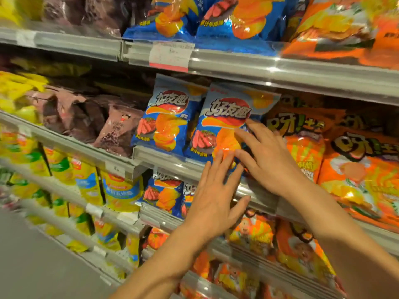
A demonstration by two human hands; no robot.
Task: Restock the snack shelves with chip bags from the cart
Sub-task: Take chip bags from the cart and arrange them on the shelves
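Note:
A blue chip bag with orange chips printed on it stands upright at the front of the middle shelf. My right hand lies flat on its lower right part, fingers spread. My left hand presses its fingertips against the bag's bottom edge, the thumb resting by the shelf rail. Neither hand closes around the bag. A second blue bag of the same kind stands just left of it. The cart is not in view.
Orange bags fill the shelf to the right, brown bags to the left. More blue bags sit on the shelf above, under which hangs a price tag. Yellow bags line lower shelves. Grey floor lies bottom left.

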